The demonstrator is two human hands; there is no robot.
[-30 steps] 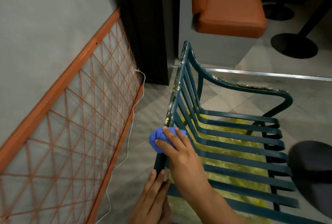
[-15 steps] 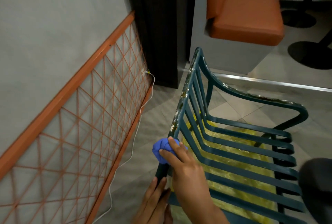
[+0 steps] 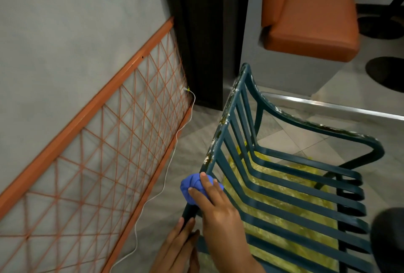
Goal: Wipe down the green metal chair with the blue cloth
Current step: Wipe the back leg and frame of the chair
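- Plainly, the green metal chair (image 3: 273, 185) is built of flat painted slats that curve from back into seat; its top rail is chipped, with pale and rusty flecks; its near side is cut off by the bottom edge
- the blue cloth (image 3: 193, 187) is balled into a soft wad, pressed on the top rail of the chair's back
- the right hand (image 3: 215, 205) grips the cloth, fingers curled over it; much of the wad is hidden under them
- the left hand (image 3: 177, 248) holds the same rail just below, fingers laid along the dark tube; its palm is partly cut off by the frame
- a mottled yellow patch (image 3: 284, 218) shows through the slats; what it is I cannot tell
- an orange wire grid panel (image 3: 98, 152) leans on the grey wall; a thin white cable (image 3: 166, 174) trails beside it
- an orange padded bench (image 3: 310, 21) stands beyond, smooth and rounded
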